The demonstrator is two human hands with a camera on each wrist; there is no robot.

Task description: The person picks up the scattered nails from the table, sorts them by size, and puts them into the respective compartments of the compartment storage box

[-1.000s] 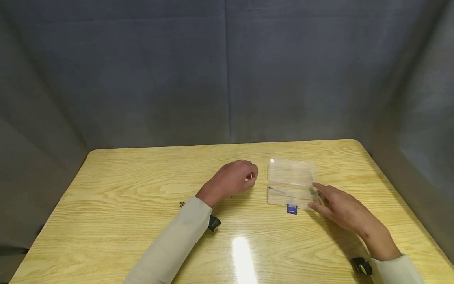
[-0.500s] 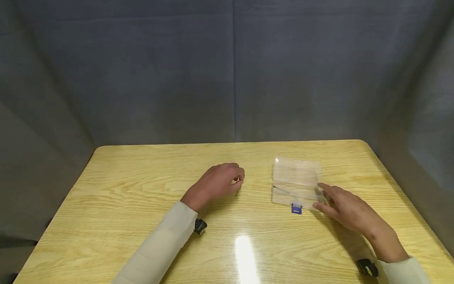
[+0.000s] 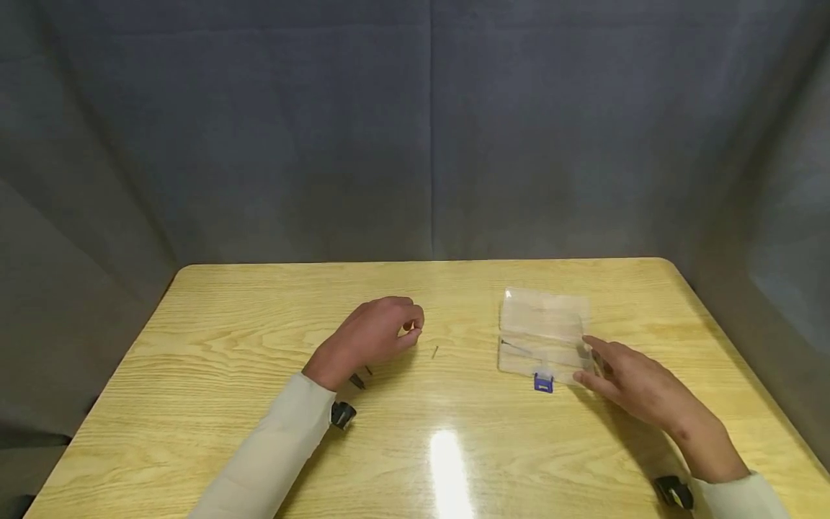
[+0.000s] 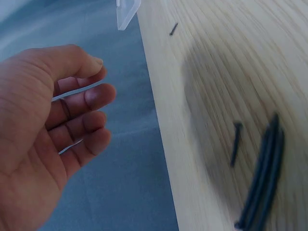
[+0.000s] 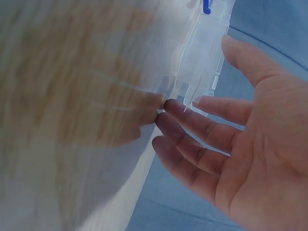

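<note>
Staged recording booth or small test bench rather than a lived-in room. Enclosed on three sides by plain grey-blue fabric backdrop (image 3: 415,130), seamed down the middle and creased at the corners. Furnished only with a light wood-grain laminate table with rounded corners (image 3: 259,303), glossy enough to reflect an overhead lamp. Sparse props: a small clear plastic hinged box with a blue latch (image 3: 543,331), lying open, and a few thin dark screws (image 3: 435,351) scattered on the tabletop.

The wooden table (image 3: 227,346) carries a clear plastic box (image 3: 543,333) (lid open) and small dark screws (image 3: 435,352).
</note>
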